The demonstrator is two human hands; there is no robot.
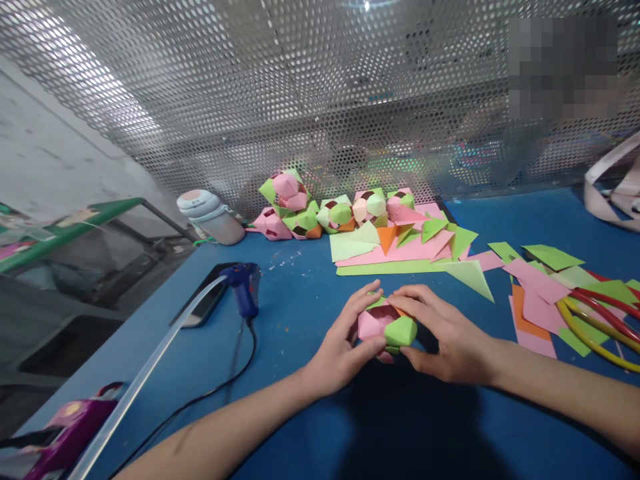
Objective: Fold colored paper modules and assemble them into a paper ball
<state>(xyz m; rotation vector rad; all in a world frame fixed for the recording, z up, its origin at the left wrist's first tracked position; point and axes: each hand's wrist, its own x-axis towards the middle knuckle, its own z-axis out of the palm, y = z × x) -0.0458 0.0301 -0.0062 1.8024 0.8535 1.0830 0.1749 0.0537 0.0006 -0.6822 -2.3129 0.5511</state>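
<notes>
Both my hands grip a folded paper ball (387, 328) of pink, green and orange pieces just above the blue table (300, 413). My left hand (340, 347) cups its left side, fingers curled over the top and thumb under it. From the right, my right hand (440, 333) wraps round it, fingertips on top. Several finished paper balls (320, 215) lie in a row at the back by the perforated metal screen.
Loose pink, green and orange paper sheets (400, 250) lie behind my hands, and more (545, 293) to the right beside red and yellow hoops (600, 323). A blue glue gun (245, 287) with cable, a phone (207, 303), a lidded bottle (213, 217) and a purple tool (70, 427) are to the left.
</notes>
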